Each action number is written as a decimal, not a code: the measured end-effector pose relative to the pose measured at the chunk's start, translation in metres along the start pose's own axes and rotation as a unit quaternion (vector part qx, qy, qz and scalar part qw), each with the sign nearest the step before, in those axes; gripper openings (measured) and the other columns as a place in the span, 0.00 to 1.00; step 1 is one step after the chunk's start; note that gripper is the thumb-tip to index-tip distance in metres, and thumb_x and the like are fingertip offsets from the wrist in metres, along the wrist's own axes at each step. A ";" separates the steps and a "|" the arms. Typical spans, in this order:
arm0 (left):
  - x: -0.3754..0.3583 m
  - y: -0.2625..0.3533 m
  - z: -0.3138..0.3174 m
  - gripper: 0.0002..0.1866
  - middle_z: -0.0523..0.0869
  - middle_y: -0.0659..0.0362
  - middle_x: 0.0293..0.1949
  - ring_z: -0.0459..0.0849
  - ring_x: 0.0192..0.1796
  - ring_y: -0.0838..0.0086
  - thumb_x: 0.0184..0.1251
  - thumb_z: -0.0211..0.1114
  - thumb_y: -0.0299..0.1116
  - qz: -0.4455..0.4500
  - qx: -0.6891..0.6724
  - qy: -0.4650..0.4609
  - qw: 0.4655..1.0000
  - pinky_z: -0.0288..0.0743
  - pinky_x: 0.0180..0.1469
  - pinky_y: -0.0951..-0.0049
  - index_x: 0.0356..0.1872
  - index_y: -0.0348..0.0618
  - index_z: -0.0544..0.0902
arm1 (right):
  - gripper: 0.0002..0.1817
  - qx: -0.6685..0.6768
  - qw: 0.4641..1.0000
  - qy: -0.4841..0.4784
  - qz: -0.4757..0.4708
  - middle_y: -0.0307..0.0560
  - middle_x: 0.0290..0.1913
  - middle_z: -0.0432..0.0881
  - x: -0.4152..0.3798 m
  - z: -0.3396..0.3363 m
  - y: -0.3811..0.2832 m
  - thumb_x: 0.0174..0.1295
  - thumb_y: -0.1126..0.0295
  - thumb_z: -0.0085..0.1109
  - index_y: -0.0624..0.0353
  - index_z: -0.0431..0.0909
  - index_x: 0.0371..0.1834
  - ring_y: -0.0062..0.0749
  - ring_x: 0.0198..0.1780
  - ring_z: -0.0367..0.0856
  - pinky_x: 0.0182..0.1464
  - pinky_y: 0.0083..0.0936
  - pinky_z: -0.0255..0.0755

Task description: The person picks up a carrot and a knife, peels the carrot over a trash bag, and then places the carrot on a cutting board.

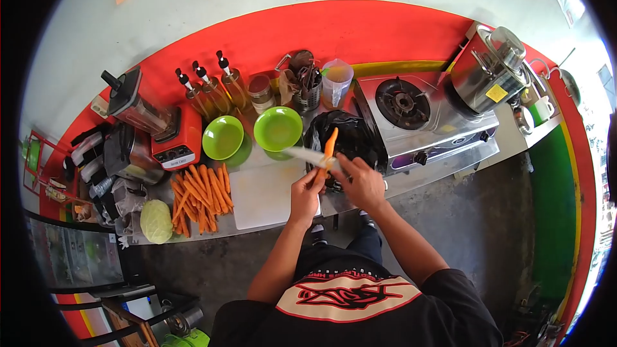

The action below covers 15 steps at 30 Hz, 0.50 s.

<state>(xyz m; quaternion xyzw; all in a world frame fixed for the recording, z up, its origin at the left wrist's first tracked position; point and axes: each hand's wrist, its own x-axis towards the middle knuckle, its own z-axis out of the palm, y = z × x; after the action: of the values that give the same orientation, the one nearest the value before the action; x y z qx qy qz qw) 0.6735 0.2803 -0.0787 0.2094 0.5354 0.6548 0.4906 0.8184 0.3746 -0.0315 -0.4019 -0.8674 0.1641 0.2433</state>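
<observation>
My left hand (304, 198) is closed around the lower end of an orange carrot (331, 143), which points up and away from me. My right hand (361, 183) grips a knife (305, 155); its pale blade lies across the carrot, pointing left. Beneath the carrot is a black plastic bag (357, 138) with its mouth open. Left of my hands lies a white cutting board (263, 199). A pile of carrots (200, 193) rests beside the board, next to a pale green cabbage (156, 222).
Two green bowls (223, 138) stand behind the board. Oil bottles (236, 87), a utensil holder (307, 93) and a plastic jug (337, 83) line the wall. A red blender (177, 138) stands left; a gas stove (424, 122) with a large pot (485, 77) stands right.
</observation>
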 end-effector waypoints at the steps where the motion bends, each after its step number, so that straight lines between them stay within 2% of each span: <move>1: -0.003 0.007 0.003 0.21 0.89 0.63 0.43 0.80 0.39 0.83 0.81 0.66 0.28 0.015 -0.002 0.009 1.000 0.76 0.46 0.79 0.70 0.36 0.83 | 0.24 0.006 0.999 -0.005 0.053 0.43 0.35 0.80 0.005 -0.002 -0.001 0.71 0.51 0.68 0.46 0.84 0.66 0.49 0.31 0.86 0.31 0.45 0.78; 2: -0.001 0.006 0.001 0.21 0.89 0.63 0.43 0.80 0.39 0.83 0.81 0.66 0.28 0.020 0.001 0.007 1.000 0.76 0.46 0.79 0.70 0.36 0.83 | 0.24 0.008 0.999 0.000 0.051 0.43 0.35 0.80 0.005 -0.001 -0.002 0.71 0.51 0.68 0.46 0.84 0.66 0.49 0.31 0.86 0.31 0.45 0.78; 5: 0.005 -0.011 -0.014 0.21 0.91 0.62 0.46 0.81 0.40 0.82 0.78 0.67 0.23 0.048 0.031 0.011 0.998 0.76 0.45 0.79 0.69 0.32 0.83 | 0.26 0.004 0.998 -0.012 -0.060 0.43 0.35 0.80 -0.001 0.004 -0.007 0.71 0.49 0.68 0.47 0.84 0.67 0.47 0.29 0.85 0.30 0.43 0.77; 6: 0.004 -0.004 -0.010 0.21 0.91 0.62 0.46 0.81 0.40 0.82 0.78 0.67 0.23 0.051 0.032 0.009 0.998 0.76 0.45 0.79 0.69 0.32 0.83 | 0.26 0.003 0.998 -0.009 -0.061 0.43 0.35 0.80 0.000 0.004 -0.009 0.71 0.49 0.68 0.47 0.84 0.67 0.47 0.29 0.85 0.30 0.43 0.77; 8: 0.000 0.008 0.002 0.20 0.90 0.61 0.45 0.81 0.41 0.82 0.77 0.67 0.21 0.091 -0.027 0.063 0.993 0.77 0.47 0.78 0.68 0.31 0.83 | 0.26 -0.016 1.000 0.000 -0.027 0.42 0.34 0.79 0.005 0.002 -0.010 0.70 0.46 0.67 0.45 0.85 0.66 0.47 0.27 0.86 0.29 0.44 0.79; 10: 0.006 0.007 0.002 0.20 0.91 0.59 0.49 0.83 0.44 0.81 0.77 0.66 0.19 0.085 -0.051 0.079 0.992 0.79 0.50 0.77 0.68 0.29 0.83 | 0.26 -0.017 0.999 0.015 -0.035 0.41 0.34 0.78 0.007 0.008 -0.009 0.70 0.47 0.67 0.46 0.84 0.67 0.46 0.26 0.85 0.27 0.42 0.80; 12: 0.010 0.000 -0.007 0.21 0.91 0.56 0.55 0.84 0.45 0.80 0.77 0.65 0.18 0.055 0.084 0.071 0.992 0.80 0.54 0.78 0.68 0.29 0.82 | 0.27 -0.033 0.997 0.017 -0.060 0.41 0.34 0.78 0.000 0.015 -0.014 0.70 0.47 0.67 0.46 0.83 0.68 0.44 0.26 0.85 0.26 0.40 0.79; 13: 0.010 -0.002 -0.005 0.21 0.91 0.56 0.55 0.84 0.45 0.80 0.77 0.65 0.18 0.052 0.085 0.068 0.993 0.80 0.54 0.78 0.68 0.29 0.82 | 0.26 -0.034 0.998 0.017 -0.059 0.41 0.34 0.78 -0.002 0.013 -0.014 0.71 0.47 0.66 0.46 0.84 0.67 0.43 0.26 0.85 0.25 0.39 0.78; 15: 0.011 -0.007 0.003 0.20 0.91 0.55 0.55 0.86 0.48 0.79 0.77 0.65 0.19 0.093 -0.044 0.082 0.991 0.80 0.56 0.78 0.68 0.28 0.82 | 0.26 -0.040 0.998 0.021 -0.034 0.41 0.34 0.78 0.004 0.009 -0.007 0.71 0.47 0.66 0.46 0.84 0.67 0.44 0.25 0.85 0.25 0.39 0.79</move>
<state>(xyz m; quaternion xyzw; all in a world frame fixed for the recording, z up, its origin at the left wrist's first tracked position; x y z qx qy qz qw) 0.6743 0.2904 -0.0873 0.1823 0.5225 0.7354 0.3910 0.8070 0.3724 -0.0347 -0.3847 -0.8813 0.1120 0.2504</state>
